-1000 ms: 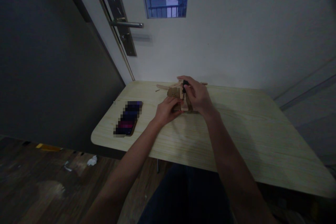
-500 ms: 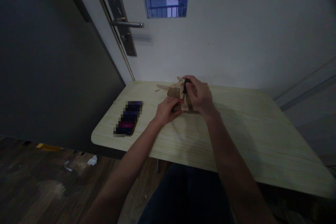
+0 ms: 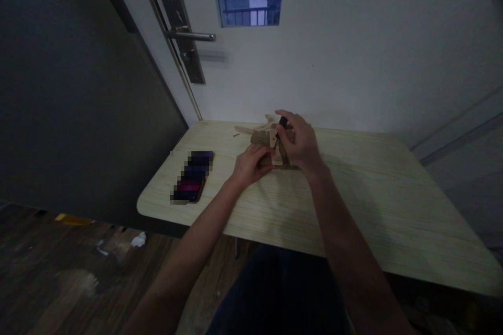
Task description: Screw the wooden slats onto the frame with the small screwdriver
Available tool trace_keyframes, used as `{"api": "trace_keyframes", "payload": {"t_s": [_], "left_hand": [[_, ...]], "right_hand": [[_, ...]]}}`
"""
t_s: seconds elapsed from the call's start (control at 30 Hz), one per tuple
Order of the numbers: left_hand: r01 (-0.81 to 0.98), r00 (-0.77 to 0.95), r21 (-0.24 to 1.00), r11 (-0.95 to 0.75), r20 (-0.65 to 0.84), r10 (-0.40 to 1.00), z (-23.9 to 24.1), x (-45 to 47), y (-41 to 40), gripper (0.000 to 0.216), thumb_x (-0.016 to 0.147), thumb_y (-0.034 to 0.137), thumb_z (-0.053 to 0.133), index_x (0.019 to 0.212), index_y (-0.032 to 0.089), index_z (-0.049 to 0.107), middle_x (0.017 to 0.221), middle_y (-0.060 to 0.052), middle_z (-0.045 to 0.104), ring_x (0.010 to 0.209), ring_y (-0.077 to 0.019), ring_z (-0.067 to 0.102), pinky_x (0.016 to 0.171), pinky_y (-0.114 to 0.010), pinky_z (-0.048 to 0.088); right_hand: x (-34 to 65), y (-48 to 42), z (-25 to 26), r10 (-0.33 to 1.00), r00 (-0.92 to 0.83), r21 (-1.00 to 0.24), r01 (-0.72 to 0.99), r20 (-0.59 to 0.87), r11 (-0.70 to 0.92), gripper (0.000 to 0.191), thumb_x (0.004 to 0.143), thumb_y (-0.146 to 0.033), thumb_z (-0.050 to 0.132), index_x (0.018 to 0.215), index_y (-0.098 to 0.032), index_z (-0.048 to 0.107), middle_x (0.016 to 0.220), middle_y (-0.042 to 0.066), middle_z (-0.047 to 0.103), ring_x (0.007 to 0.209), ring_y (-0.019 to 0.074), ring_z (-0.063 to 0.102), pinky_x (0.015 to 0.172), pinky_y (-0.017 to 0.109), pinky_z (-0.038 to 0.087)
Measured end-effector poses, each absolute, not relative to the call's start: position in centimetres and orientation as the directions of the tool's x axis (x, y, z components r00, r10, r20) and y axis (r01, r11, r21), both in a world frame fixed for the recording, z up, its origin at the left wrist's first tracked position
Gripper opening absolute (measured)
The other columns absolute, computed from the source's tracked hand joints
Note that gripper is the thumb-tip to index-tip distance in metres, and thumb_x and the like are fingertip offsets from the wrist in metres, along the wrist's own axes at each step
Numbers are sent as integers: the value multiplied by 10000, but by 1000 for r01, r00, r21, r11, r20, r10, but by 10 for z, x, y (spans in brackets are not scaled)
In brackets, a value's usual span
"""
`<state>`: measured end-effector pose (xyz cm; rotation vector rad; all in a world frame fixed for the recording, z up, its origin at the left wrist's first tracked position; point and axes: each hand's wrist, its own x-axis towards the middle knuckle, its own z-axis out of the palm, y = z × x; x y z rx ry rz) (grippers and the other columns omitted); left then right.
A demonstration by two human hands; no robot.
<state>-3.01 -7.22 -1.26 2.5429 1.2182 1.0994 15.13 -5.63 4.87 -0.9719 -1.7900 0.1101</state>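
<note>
In the head view my right hand [image 3: 303,145] is closed around the black handle of a screwdriver [image 3: 282,123]. Its shaft slants down to a small wooden piece [image 3: 276,159] at the middle back of the table. My left hand [image 3: 249,165] grips that wooden piece from the left, fingertips close to the screwdriver's tip. A screw head under the tip is too small to make out. Beyond my left fingers shows a brown board [image 3: 259,138] with small holes. Part of the wood is hidden behind both hands.
A loose screw [image 3: 236,135] and thin wooden strips [image 3: 244,129] lie behind my left hand. A phone [image 3: 193,177], blurred out, rests at the left of the table [image 3: 251,220]. A white door [image 3: 346,52] with a lever handle [image 3: 192,36] rises along the back edge.
My right fingers have shifted slightly on the screwdriver, the index finger lifting off the top, and more of the black handle shows. My left hand has stayed in place.
</note>
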Motion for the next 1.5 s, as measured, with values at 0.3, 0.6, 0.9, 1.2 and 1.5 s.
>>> {"api": "trace_keyframes", "payload": {"t_s": [0.3, 0.6, 0.9, 1.2, 1.5], "left_hand": [[636, 410, 408, -655, 540, 735, -13, -30, -72, 344, 836, 314, 788, 1143, 246, 649, 1140, -56, 700, 1092, -245, 638, 912, -382, 549], [618, 412, 404, -675, 564, 715, -11, -30, -73, 328, 861, 340, 770, 1143, 228, 647, 1136, -68, 699, 1091, -254, 637, 914, -387, 547], [639, 406, 413, -649, 535, 741, -10, -30, -74, 313, 852, 330, 772, 1124, 240, 647, 1134, -66, 693, 1075, -255, 640, 901, -379, 545], [631, 411, 395, -668, 560, 719, -12, -30, -72, 330, 841, 313, 781, 1129, 234, 641, 1097, -54, 699, 1059, -243, 633, 882, -372, 542], [630, 413, 382, -677, 573, 708, -14, -30, -71, 318, 852, 326, 773, 1126, 231, 643, 1092, -61, 694, 1013, -235, 640, 852, -356, 546]], "right_hand": [[152, -55, 46, 724, -146, -552, 552, 675, 626, 424, 961, -341, 497, 1362, -257, 602, 909, 51, 757, 687, 203, 673, 641, 338, 547], [154, -55, 47, 656, -139, -460, 605, 742, 650, 382, 949, -399, 605, 1309, -283, 655, 1047, 57, 739, 764, 204, 656, 797, 396, 565], [152, -57, 51, 671, -189, -531, 475, 717, 702, 362, 970, -308, 501, 1302, -243, 630, 1143, 74, 744, 906, 221, 709, 842, 393, 578], [152, -59, 51, 633, -156, -417, 631, 758, 654, 242, 988, -405, 571, 1112, -253, 712, 1033, 61, 734, 905, 224, 664, 850, 377, 539], [150, -61, 51, 682, -225, -443, 613, 696, 654, 501, 942, -208, 399, 1435, -220, 493, 1134, 90, 721, 941, 253, 689, 848, 415, 544]]}}
